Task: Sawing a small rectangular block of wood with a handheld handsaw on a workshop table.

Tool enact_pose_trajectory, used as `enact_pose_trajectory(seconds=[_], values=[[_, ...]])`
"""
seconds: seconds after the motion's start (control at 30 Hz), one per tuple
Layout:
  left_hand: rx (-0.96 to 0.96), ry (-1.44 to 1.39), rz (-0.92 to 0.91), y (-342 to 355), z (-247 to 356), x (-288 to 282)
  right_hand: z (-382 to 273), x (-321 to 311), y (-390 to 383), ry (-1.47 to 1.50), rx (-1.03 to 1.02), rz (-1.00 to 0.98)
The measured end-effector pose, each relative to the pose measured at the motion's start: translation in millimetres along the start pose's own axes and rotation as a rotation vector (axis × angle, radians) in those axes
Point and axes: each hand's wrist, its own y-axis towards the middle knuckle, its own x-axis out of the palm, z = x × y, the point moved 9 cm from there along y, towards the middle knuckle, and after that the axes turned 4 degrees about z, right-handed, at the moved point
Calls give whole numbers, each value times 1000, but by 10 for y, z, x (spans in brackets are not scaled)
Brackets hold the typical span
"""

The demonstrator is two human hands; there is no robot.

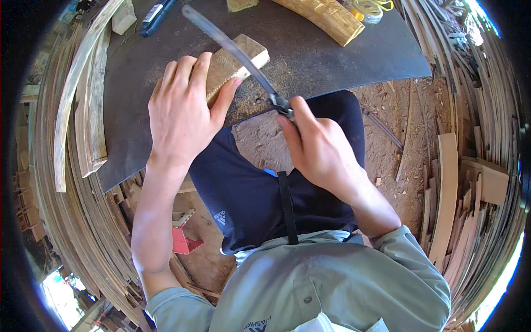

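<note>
My left hand [185, 102] presses a pale wooden block [235, 62] down on the dark tabletop, with fingers over its left end and thumb along its near edge. My right hand [321, 146] is closed round the black handle of a narrow-bladed handsaw [228, 44]. The long grey blade slants up and left from my fist and crosses over the block; whether its edge touches the wood I cannot tell. Most of the handle is hidden in my fingers. Sawdust [251, 99] lies round the block and along the near edge of the table.
The dark tabletop [354, 66] carries a curved wooden piece [326, 19], a clear round container with yellow parts [366, 10], a small wood offcut [241, 4] and a dark blue cylinder [157, 17]. Long boards [91, 105] lean at the left; stacked wood strips [481, 105] line the right.
</note>
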Motion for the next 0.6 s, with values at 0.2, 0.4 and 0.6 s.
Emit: enact_pose_trajectory(seconds=[0.2, 0.4, 0.6], values=[[15, 17, 39, 7, 21, -3, -88, 82, 109, -10, -25, -35], [24, 20, 31, -11, -7, 35, -125, 85, 115, -132, -18, -30], [36, 86, 30, 6, 31, 12, -137, 106, 78, -211, -22, -25]])
